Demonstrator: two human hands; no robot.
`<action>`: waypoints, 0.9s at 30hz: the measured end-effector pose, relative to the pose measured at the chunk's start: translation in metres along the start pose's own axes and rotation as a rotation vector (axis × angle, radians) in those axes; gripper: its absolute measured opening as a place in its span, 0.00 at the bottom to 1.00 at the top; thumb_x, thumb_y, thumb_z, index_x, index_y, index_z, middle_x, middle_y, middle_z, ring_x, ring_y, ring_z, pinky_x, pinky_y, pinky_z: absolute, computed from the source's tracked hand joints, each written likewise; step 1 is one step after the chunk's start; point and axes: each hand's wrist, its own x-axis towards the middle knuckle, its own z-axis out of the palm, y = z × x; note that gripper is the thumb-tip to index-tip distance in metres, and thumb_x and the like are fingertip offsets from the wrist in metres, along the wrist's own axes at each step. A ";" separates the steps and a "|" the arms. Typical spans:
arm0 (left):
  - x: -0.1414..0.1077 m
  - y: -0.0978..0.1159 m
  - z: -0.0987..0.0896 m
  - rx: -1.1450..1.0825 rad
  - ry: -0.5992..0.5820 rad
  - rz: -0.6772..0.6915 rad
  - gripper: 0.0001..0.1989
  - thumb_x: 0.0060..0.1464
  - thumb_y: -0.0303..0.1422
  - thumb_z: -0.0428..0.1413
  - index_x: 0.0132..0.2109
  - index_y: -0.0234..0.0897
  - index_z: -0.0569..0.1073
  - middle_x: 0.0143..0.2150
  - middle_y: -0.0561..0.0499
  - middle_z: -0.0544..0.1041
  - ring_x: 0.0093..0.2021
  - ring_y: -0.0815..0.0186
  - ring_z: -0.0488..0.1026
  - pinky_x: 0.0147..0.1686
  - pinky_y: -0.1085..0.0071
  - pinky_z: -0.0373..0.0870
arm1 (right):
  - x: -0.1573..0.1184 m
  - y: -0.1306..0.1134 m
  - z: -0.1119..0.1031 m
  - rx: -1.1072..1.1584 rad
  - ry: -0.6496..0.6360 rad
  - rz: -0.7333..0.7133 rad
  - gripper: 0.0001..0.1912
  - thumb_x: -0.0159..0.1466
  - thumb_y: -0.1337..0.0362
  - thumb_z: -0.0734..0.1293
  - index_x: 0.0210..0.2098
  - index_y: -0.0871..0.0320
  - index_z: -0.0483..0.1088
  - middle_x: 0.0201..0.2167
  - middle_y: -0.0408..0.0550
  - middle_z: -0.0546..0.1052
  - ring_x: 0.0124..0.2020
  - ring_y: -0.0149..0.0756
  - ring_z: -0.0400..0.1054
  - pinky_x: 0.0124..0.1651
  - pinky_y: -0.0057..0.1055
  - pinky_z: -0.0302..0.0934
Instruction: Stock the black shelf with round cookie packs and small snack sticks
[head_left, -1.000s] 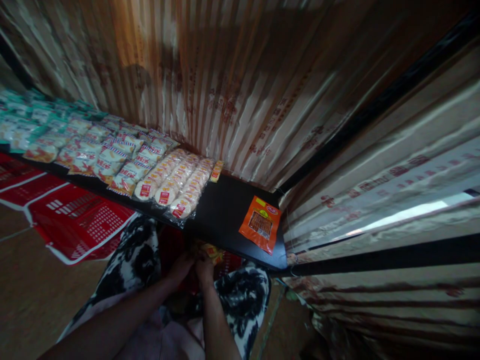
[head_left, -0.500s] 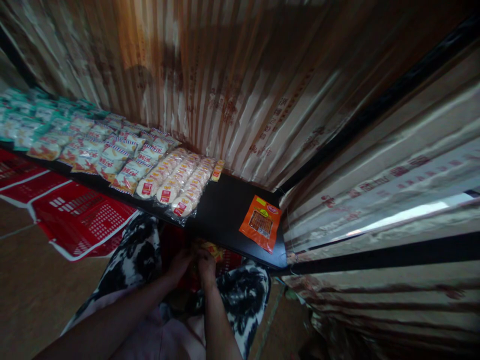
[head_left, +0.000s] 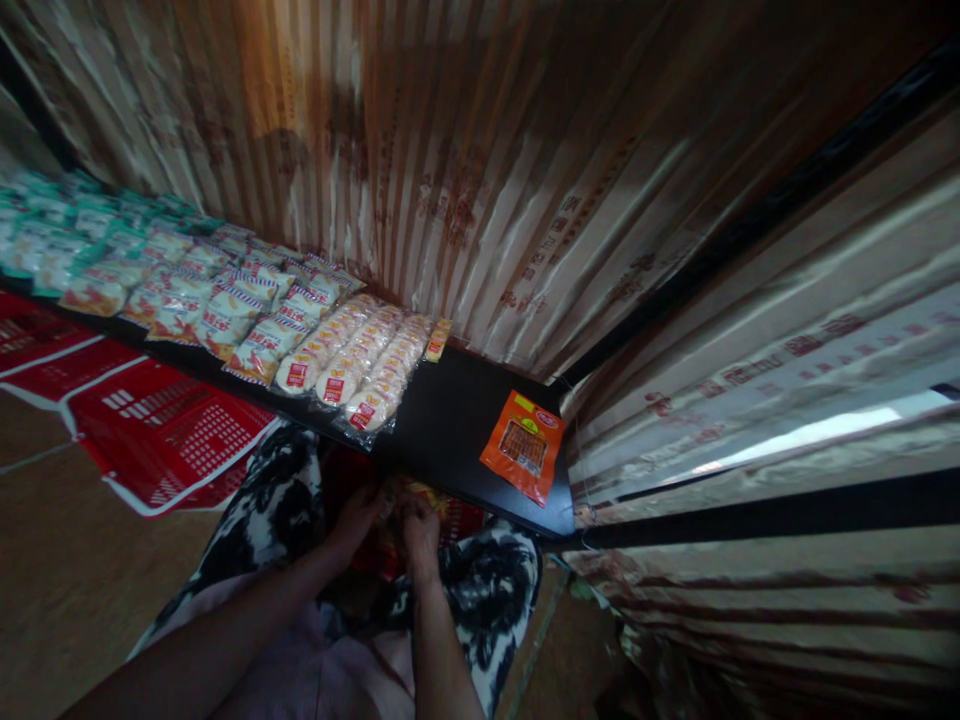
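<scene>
Between my knees, just below the front edge of the black shelf (head_left: 457, 420), my two hands work close together over a red basket (head_left: 471, 520). My left hand (head_left: 358, 520) has its fingers curled in, and what they grip is too dark to make out. Beside it, my right hand (head_left: 421, 528) is closed with its fingertips pinched, the thing in them also unclear. Yellow and orange packaging (head_left: 431, 494) shows in the basket right by my right fingers.
Rows of wrapped round crackers (head_left: 352, 365), white snack bags (head_left: 262, 345) and green bags (head_left: 52, 240) line the shelf. An orange packet (head_left: 523, 445) lies near its right end, a small yellow packet (head_left: 438, 340) farther back. Red printed bags (head_left: 165, 425) hang at left. Sheeting (head_left: 480, 200) backs the shelf.
My hands have drawn slightly apart over the basket, opening a small gap between them. The goods on the shelf stay where they were.
</scene>
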 end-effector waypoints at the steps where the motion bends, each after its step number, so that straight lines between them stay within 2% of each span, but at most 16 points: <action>1: -0.002 0.002 0.000 0.001 -0.003 -0.001 0.18 0.39 0.41 0.57 0.38 0.35 0.70 0.38 0.45 0.77 0.41 0.58 0.73 0.41 0.67 0.66 | 0.000 -0.002 -0.001 0.018 -0.009 0.031 0.14 0.51 0.66 0.57 0.28 0.57 0.73 0.22 0.45 0.76 0.23 0.34 0.69 0.26 0.28 0.62; 4: -0.005 0.007 0.000 0.010 -0.006 -0.017 0.16 0.40 0.38 0.56 0.38 0.35 0.70 0.37 0.47 0.77 0.39 0.60 0.73 0.40 0.67 0.67 | -0.002 -0.009 -0.002 0.060 -0.022 0.087 0.13 0.51 0.65 0.58 0.29 0.58 0.72 0.24 0.46 0.77 0.25 0.35 0.70 0.27 0.29 0.63; 10: -0.008 0.018 -0.006 -0.011 -0.055 -0.019 0.16 0.38 0.37 0.56 0.37 0.34 0.71 0.35 0.48 0.77 0.38 0.60 0.73 0.39 0.67 0.67 | -0.008 -0.025 -0.008 0.073 -0.025 0.029 0.13 0.52 0.64 0.59 0.32 0.59 0.71 0.29 0.48 0.78 0.30 0.36 0.72 0.34 0.30 0.65; 14: -0.010 0.022 -0.012 0.002 -0.126 -0.028 0.18 0.37 0.39 0.56 0.38 0.34 0.72 0.36 0.47 0.77 0.40 0.59 0.73 0.40 0.67 0.67 | -0.011 -0.031 -0.011 0.012 0.057 -0.021 0.14 0.52 0.63 0.58 0.35 0.59 0.71 0.32 0.50 0.78 0.35 0.38 0.71 0.40 0.31 0.64; 19: -0.010 0.022 -0.012 0.017 -0.171 -0.028 0.19 0.35 0.39 0.58 0.36 0.33 0.73 0.35 0.46 0.77 0.39 0.59 0.73 0.40 0.66 0.67 | -0.011 -0.033 -0.012 -0.039 0.093 -0.034 0.17 0.53 0.63 0.58 0.39 0.60 0.71 0.36 0.50 0.77 0.39 0.38 0.70 0.45 0.33 0.62; 27: -0.009 0.035 -0.012 0.006 -0.227 -0.041 0.17 0.34 0.37 0.58 0.34 0.33 0.74 0.30 0.50 0.77 0.34 0.60 0.73 0.37 0.67 0.67 | -0.012 -0.031 -0.017 -0.003 0.034 -0.109 0.21 0.51 0.66 0.57 0.42 0.58 0.73 0.45 0.50 0.75 0.48 0.37 0.66 0.54 0.35 0.56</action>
